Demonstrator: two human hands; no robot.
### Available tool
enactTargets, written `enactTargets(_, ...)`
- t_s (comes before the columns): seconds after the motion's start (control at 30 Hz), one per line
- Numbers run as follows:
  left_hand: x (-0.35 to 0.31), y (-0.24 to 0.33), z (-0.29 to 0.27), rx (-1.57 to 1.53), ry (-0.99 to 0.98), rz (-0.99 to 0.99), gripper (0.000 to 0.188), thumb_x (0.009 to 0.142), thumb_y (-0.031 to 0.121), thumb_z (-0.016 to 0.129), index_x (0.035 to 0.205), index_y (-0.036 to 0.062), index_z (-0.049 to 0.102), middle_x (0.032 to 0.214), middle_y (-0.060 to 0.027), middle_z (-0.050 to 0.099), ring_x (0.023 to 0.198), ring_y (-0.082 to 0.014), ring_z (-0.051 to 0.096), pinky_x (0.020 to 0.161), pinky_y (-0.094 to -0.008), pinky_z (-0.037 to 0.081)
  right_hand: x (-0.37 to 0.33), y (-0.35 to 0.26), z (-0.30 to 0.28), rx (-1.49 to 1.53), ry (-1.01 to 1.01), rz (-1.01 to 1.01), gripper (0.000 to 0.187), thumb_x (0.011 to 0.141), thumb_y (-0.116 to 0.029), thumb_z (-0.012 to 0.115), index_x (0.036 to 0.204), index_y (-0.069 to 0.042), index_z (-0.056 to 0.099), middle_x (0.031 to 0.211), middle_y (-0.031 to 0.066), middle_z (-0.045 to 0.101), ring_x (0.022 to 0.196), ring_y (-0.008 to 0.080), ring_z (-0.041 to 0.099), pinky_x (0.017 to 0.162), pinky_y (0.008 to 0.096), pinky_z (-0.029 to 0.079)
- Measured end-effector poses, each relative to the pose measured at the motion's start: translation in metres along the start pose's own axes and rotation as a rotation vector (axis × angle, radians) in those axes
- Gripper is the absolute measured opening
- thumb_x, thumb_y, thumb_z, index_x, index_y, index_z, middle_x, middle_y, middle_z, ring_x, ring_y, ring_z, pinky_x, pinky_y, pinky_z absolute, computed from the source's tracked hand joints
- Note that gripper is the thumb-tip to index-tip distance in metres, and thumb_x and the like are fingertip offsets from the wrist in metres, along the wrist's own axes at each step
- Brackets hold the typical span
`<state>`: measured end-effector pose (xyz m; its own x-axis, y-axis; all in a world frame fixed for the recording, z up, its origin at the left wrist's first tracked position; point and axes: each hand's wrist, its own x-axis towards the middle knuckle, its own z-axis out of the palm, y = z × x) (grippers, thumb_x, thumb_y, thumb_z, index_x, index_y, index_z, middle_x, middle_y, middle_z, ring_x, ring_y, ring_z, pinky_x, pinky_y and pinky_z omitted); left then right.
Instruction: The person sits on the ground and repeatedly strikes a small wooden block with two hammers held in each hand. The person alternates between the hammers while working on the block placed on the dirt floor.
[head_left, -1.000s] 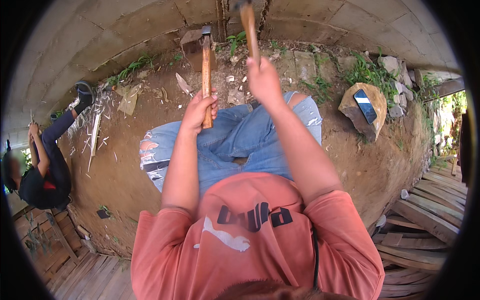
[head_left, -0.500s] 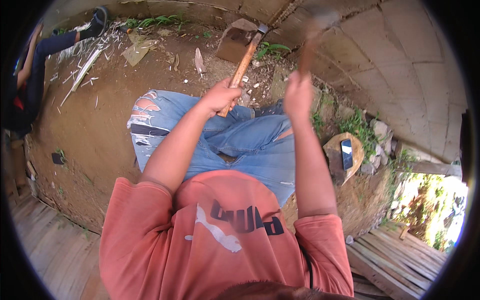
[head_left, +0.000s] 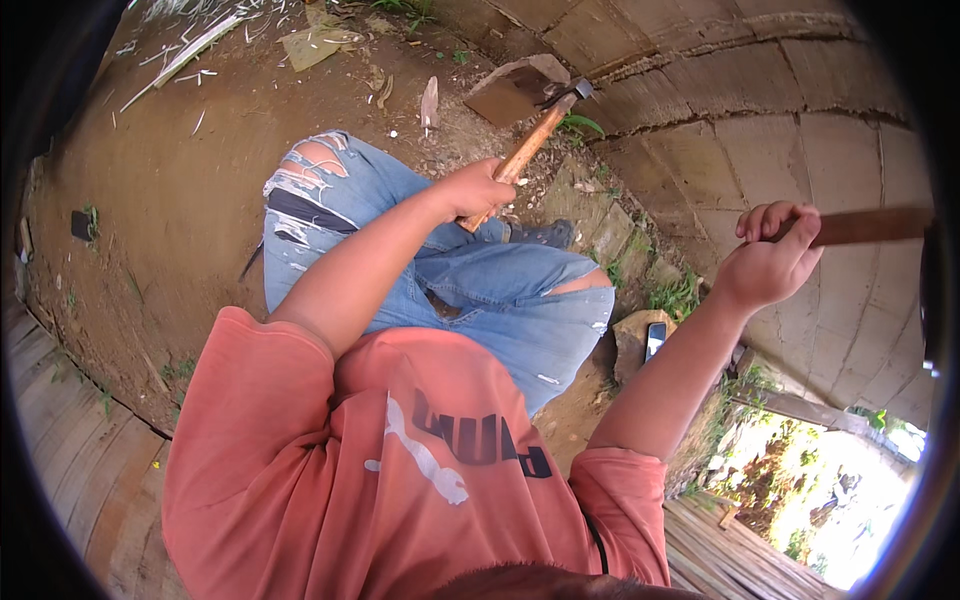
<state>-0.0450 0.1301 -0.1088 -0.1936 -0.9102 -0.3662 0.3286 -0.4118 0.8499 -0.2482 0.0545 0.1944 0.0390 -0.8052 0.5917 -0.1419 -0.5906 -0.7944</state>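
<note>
My left hand [head_left: 478,190] is closed round the lower part of a hammer's [head_left: 535,138] wooden handle, above my crossed legs in torn jeans. The hammer tilts away to the far right, its small metal head [head_left: 584,89] beside a brown block [head_left: 517,88] on the ground. Out to the right, my right hand [head_left: 768,255] is raised and wrapped round the end of a brown wooden-handled tool [head_left: 870,227]. That handle points right, level in the picture, and its head is hidden at the dark rim.
A curved wall of large blocks [head_left: 740,150] runs along the far and right sides. A phone [head_left: 655,340] lies on a flat stone [head_left: 630,345] beside my right knee. Pale strips [head_left: 190,55] lie on the dirt at far left. Wooden boards [head_left: 75,460] stand at near left.
My right hand has swung from the far middle out to the right with its tool. My left hand still grips the hammer. The view has shifted, and the person at far left is mostly out of it.
</note>
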Motion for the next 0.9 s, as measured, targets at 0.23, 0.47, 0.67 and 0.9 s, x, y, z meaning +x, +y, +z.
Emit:
enactTargets(0.23, 0.012, -0.009, 0.001, 0.016, 0.026, 0.033, 0.034, 0.089, 0.014, 0.068, 0.119, 0.0033, 0.057, 0.077, -0.0005, 0.058, 0.057, -0.0091, 0.054, 0.050, -0.0293, 0.046, -0.152, 0.166, 0.017, -0.859, -0.358, 0.443, 0.035, 0.110, -0.031, 0.056, 0.101, 0.002, 0.062, 0.085, 0.0141, 0.065, 0.080, 0.0226, 0.064, 0.075, 0.0444, 0.050)
enactTargets(0.47, 0.012, -0.007, 0.001, 0.071, 0.045, 0.043, 0.033, 0.089, 0.014, 0.066, 0.120, 0.0048, 0.057, 0.079, -0.0020, 0.060, 0.061, -0.0108, 0.058, 0.053, -0.0311, 0.047, -0.091, 0.105, 0.024, -0.523, -0.319, 0.589, 0.033, 0.109, -0.039, 0.059, 0.091, -0.011, 0.058, 0.068, -0.0053, 0.050, 0.054, 0.0051, 0.044, 0.046, 0.0250, 0.035)
enactTargets(0.67, 0.022, -0.016, -0.002, 0.055, 0.047, 0.055, 0.033, 0.090, 0.013, 0.066, 0.120, 0.0046, 0.057, 0.079, -0.0017, 0.060, 0.062, -0.0111, 0.058, 0.055, -0.0310, 0.047, -0.030, 0.011, 0.023, -0.067, -0.019, 0.125, 0.030, 0.113, -0.035, 0.053, 0.098, -0.008, 0.054, 0.071, -0.0020, 0.048, 0.056, 0.0091, 0.044, 0.047, 0.0270, 0.036)
enactTargets(0.9, 0.021, -0.009, 0.001, 0.078, 0.022, 0.063, 0.034, 0.090, 0.014, 0.067, 0.121, 0.0035, 0.058, 0.078, -0.0016, 0.060, 0.062, -0.0111, 0.058, 0.055, -0.0306, 0.048, -0.144, 0.196, 0.004, -0.807, -0.184, 0.249, 0.033, 0.111, -0.033, 0.053, 0.096, -0.005, 0.059, 0.072, 0.0055, 0.055, 0.059, 0.0156, 0.054, 0.054, 0.0357, 0.045)
